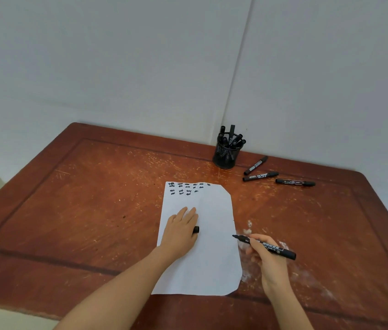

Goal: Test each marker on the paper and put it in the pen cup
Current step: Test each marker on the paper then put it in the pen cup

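Risk: right hand [271,264] grips uncapped marker [283,252] at paper [212,263] edge; tip may ink table [93,198]. Left hand [180,234] pins paper, pinching cap [196,229].

Scratched red-brown table [97,201] — pale walls [116,67] meeting.

The table [93,198] is reddish wood, scratched, its finish worn whitish at 4 o'clock of the matt white, ragged-edged paper [212,258]. The cup [226,156] is black wire mesh. The 3 loose markers [259,176], the held marker [286,253] and the cap [196,229] are black, faintly glossy plastic.
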Demonstrator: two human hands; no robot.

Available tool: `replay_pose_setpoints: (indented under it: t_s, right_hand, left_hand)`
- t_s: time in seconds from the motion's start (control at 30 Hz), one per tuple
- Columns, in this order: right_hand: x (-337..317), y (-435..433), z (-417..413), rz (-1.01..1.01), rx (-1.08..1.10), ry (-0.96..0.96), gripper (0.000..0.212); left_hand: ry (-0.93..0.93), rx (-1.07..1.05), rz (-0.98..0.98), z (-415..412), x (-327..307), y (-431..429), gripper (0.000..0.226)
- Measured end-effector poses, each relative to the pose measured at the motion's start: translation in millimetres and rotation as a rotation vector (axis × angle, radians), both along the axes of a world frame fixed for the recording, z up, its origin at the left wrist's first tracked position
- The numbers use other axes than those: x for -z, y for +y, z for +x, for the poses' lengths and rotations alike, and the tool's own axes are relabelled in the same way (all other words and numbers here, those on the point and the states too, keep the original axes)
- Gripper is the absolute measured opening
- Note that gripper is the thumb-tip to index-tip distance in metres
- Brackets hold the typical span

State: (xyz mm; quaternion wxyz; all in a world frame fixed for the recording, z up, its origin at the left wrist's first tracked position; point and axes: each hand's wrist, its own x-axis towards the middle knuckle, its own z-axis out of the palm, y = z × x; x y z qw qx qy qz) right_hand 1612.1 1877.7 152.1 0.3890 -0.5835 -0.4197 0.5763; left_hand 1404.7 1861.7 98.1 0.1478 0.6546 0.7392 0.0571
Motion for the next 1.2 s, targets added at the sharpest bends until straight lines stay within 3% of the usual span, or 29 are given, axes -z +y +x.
replay_pose_setpoints:
  t_s: [0.1, 0.2, 0.37, 0.77, 1.2]
  right_hand:
    - [3, 10, -4, -0.007, -0.007, 0.000, 0.011]
    - [3, 23, -14, -0.004, -0.025, 0.002, 0.014]
    - [3, 49, -37, 0.012, -0.096, 0.021, 0.012]
    - [31, 108, -121, 0.090, -0.279, -0.002, 0.016]
    - [51, 115, -121, 0.154, -0.296, -0.091, 0.014]
  left_hand:
    - [0.007, 0.025, -0.001, 1, 12, 1, 0.051]
    - [-0.069, -0.002, 0.019, 2, 14, -1, 0.074]
    - [-0.058, -0.022, 0.073, -1, 18, 0, 0.043]
    - [-0.040, -0.015, 0.146, 0, 29, 3, 0.046]
    - [0.047, -0.012, 0.280, 1, 37, 4, 0.049]
